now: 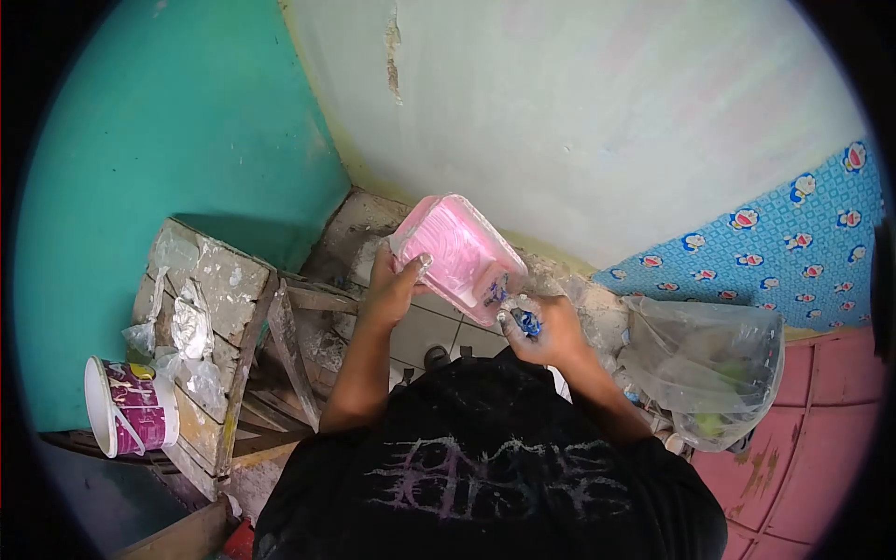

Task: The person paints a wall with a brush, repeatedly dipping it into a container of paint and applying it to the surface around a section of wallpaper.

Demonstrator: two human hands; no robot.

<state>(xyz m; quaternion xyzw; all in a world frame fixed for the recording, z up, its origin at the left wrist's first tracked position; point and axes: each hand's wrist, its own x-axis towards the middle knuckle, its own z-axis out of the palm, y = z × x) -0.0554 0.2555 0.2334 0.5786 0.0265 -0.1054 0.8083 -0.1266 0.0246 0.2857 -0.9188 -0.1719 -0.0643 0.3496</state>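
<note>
My left hand [396, 282] grips the left side of a pink plastic tray [457, 245], thumb over the rim. The tray is tilted towards me, and white paste is smeared across its inside. Wrapped around a blue handle, my right hand [539, 329] is closed on a putty knife [495, 284]. Its flat blade lies against the lower right part of the tray, and some of the handle is hidden by my fingers. White residue coats the fingers of both hands.
To the left stands a paint-spattered wooden bench [201, 317] with crumpled plastic on it. A white and purple bucket [131, 407] is beside it. A clear plastic bag [705, 364] sits at right. A pale wall [560, 103] meets a green wall [187, 112] ahead.
</note>
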